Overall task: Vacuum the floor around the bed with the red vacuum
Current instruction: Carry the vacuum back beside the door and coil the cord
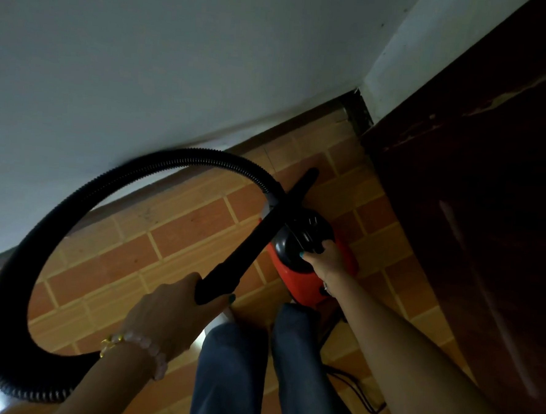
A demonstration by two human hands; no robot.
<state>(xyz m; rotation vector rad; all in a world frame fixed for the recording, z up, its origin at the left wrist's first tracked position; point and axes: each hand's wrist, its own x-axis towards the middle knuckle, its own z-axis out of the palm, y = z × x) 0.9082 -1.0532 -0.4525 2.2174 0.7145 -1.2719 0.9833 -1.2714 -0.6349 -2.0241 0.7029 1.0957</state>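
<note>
The red vacuum [305, 284] has a black top and hangs just above the brick-patterned floor [181, 226], in front of my legs. My right hand [324, 258] grips its black top handle. My left hand [171, 309] is closed around the near end of the black rigid nozzle tube [257, 234], which slants up and away toward the corner. A black ribbed hose [74, 201] loops wide to the left, from the vacuum round to my left forearm. The dark wooden bed frame [475, 219] fills the right side.
A white wall [145, 71] runs along the left and far side, meeting the floor at a dark skirting. A narrow floor strip lies between wall and bed. A black power cord [365, 401] trails on the floor by my right leg.
</note>
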